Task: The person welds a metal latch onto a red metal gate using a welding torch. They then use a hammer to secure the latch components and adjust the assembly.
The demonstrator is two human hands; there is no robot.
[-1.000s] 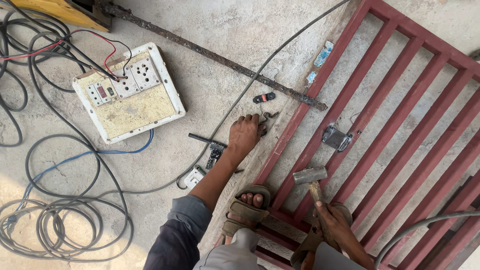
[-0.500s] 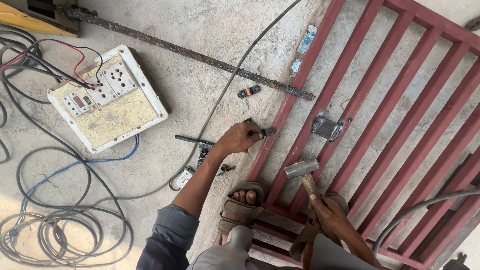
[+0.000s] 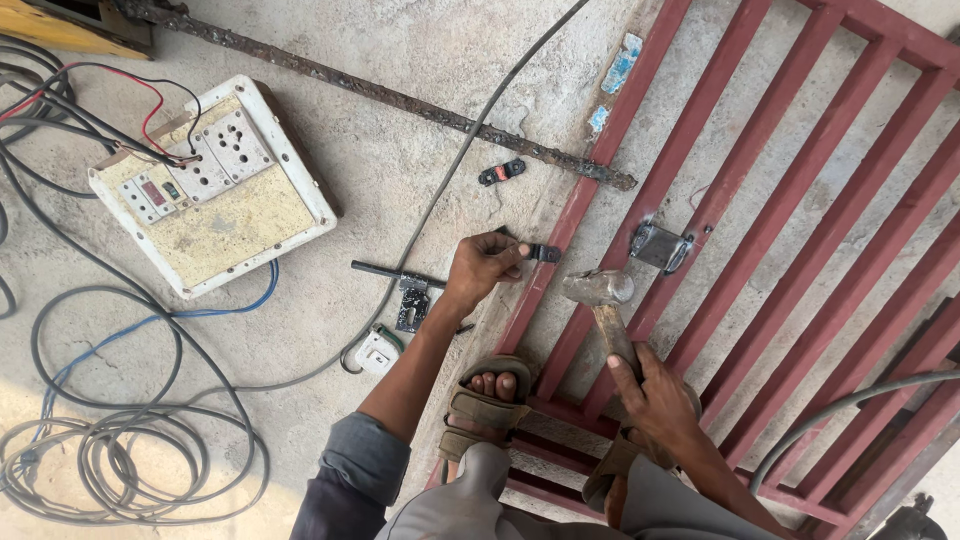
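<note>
The left hand point(image 3: 482, 268) pinches a small dark metal piece point(image 3: 543, 253) in a narrow fingertip grip, holding it against the outer bar of the red metal gate point(image 3: 800, 190) that lies flat on the concrete floor point(image 3: 420, 150), while the right hand point(image 3: 652, 398) wraps its grip around the wooden handle of a hammer point(image 3: 600, 295) whose steel head hangs just right of that piece, over the gate's bars. A grey latch plate point(image 3: 660, 246) sits on a bar beyond the hammer. A slide bolt point(image 3: 400, 285) lies on the floor left of the wrist, a thin grey cable point(image 3: 440, 200) crosses there, and a rusty rod point(image 3: 400, 100), a switchboard box point(image 3: 215, 185) and coiled wires point(image 3: 110, 460) lie farther left.
</note>
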